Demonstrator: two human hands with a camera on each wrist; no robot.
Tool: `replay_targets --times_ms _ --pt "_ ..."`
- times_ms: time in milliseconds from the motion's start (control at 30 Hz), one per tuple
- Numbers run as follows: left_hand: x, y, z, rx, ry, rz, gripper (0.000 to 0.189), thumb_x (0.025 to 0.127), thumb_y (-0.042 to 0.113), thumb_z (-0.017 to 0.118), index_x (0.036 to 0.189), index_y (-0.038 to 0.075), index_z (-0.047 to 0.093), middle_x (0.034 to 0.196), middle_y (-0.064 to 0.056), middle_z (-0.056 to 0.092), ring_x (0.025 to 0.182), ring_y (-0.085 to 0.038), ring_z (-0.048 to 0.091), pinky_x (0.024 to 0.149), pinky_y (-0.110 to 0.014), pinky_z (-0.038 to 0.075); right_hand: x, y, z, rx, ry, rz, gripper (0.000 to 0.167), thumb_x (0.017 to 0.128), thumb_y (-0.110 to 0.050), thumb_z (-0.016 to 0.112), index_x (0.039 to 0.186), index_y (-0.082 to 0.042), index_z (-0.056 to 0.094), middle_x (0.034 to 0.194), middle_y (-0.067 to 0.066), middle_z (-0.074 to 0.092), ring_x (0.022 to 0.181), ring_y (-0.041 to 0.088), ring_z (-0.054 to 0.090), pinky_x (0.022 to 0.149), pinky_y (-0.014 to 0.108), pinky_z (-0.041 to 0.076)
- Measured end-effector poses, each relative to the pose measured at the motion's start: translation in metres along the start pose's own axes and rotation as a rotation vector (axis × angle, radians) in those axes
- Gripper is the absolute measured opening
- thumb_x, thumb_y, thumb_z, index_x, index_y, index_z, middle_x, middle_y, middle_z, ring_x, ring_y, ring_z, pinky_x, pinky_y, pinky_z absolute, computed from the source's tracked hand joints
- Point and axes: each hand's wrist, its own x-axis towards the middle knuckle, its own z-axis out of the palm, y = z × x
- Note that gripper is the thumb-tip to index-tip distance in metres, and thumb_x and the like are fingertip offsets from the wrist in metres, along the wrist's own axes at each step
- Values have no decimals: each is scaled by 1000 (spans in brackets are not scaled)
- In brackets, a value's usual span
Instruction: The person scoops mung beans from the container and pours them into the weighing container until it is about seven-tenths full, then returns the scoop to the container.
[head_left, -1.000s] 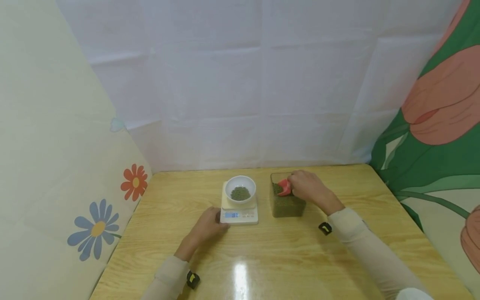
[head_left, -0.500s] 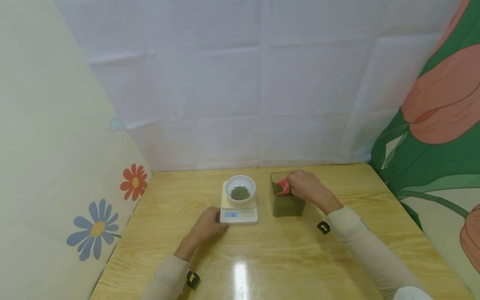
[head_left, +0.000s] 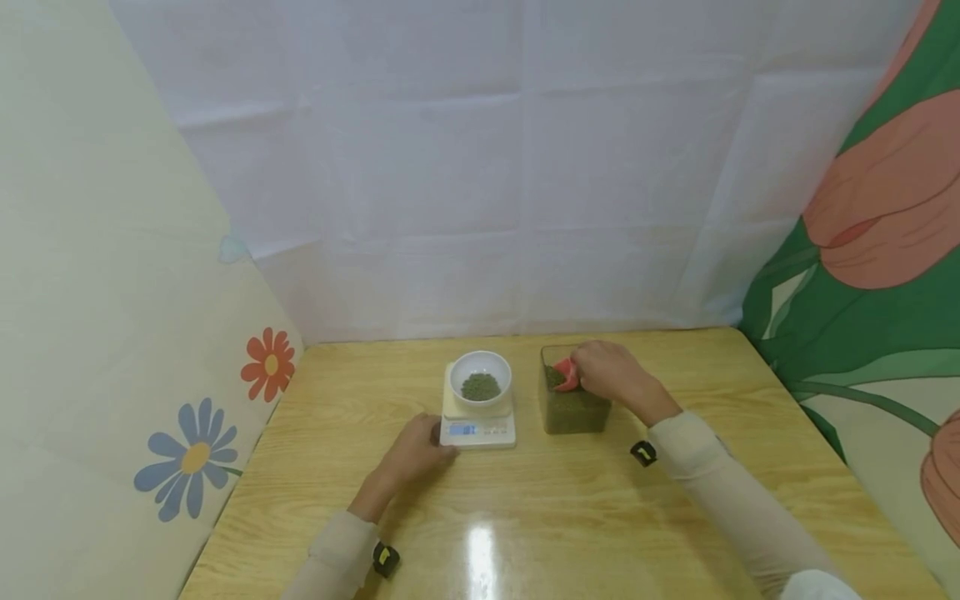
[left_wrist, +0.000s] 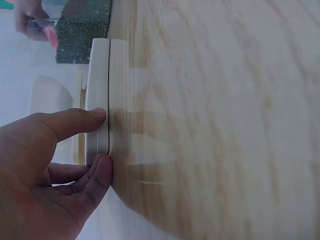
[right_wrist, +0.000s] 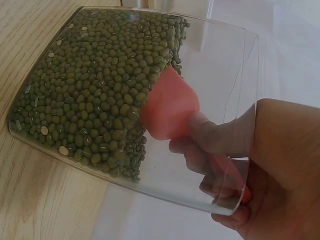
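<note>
In the head view a white kitchen scale (head_left: pixel 504 433) with a lit display bears a white bowl (head_left: pixel 463 367) of green mung beans (head_left: pixel 480 387). My left hand (head_left: pixel 416 450) holds the scale's near left corner; the left wrist view shows the thumb (left_wrist: pixel 95 118) on its edge and the fingers beside it. Right of the scale stands a clear square container (head_left: pixel 576 418), largely filled with mung beans (right_wrist: pixel 95 85). My right hand (head_left: pixel 613 372) reaches into its top and grips the handle of a red scoop (right_wrist: pixel 170 106). The scoop's front edge sits against the beans.
Everything stands on a wood-grain table (head_left: pixel 480 500). A white cloth (head_left: pixel 480 208) hangs behind it. Floral cloths (head_left: pixel 187 454) stand at the left and right sides. A black and yellow device is at each wrist, by the sleeves.
My right hand has shifted very slightly left with the scoop, which stays in the container. The left hand, scale and bowl hold their places.
</note>
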Motion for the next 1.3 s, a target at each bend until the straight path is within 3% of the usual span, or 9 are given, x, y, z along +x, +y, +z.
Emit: replay_targets --times_ms 367,800,1300 --pt "1 -2 1 -36 -19 18 31 88 15 84 117 6 76 106 -7 77 95 -16 68 93 -44 62 -1 5 4 -21 -7 -9 17 97 -3 63 82 -8 70 85 7 70 77 26 68 67 45 59" --pt "0 0 1 13 4 27 34 87 15 86 117 3 76 107 -9 76 99 -20 65 98 -50 60 -3 7 7 -27 20 -31 12 96 -3 68 85 -7 70 86 8 71 78 27 69 67 45 58" --pt "1 -3 1 45 15 20 34 87 16 86 118 4 76 104 -7 75 95 -18 61 95 -48 60 -2 10 5 -23 0 -22 10 96 -1 63 90 -5 70 92 10 73 83 31 71 71 47 60"
